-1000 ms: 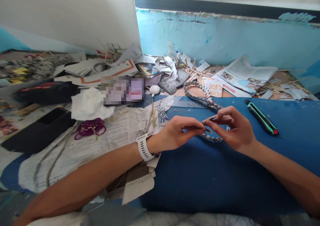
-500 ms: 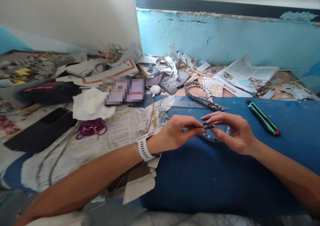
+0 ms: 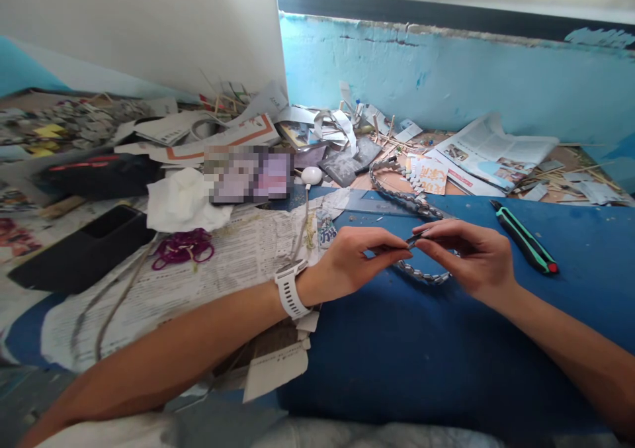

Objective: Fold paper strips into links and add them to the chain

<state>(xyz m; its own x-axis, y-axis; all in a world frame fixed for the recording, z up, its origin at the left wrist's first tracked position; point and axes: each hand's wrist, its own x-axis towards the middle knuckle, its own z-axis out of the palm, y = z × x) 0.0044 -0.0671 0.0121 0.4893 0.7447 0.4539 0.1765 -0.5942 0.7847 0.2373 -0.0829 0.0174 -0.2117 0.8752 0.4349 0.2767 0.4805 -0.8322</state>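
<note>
My left hand (image 3: 354,263), with a white watch on its wrist, pinches a small dark folded paper strip (image 3: 413,239) between thumb and fingers. From the other side my right hand (image 3: 476,256) is closed on the same strip, so the fingertips of both hands nearly meet. Just below them a grey-and-white zigzag chain of folded paper (image 3: 421,275) curves over the blue tabletop. Its right end is partly hidden by my right hand, and whether it joins the strip I cannot tell. Behind my hands lies another braided paper loop (image 3: 397,200).
A green-and-black utility knife (image 3: 526,237) lies on the right. Near the second loop is a clear ruler (image 3: 364,203). To the left are newspaper sheets (image 3: 238,263), purple cord (image 3: 183,249), crumpled tissue (image 3: 186,203) and a black case (image 3: 82,249). Thin sticks and paper scraps line the wall.
My right fingers have drawn together and closed in on the strip, nearer my left fingertips. My left hand keeps its pinch. The whole view has shifted slightly.
</note>
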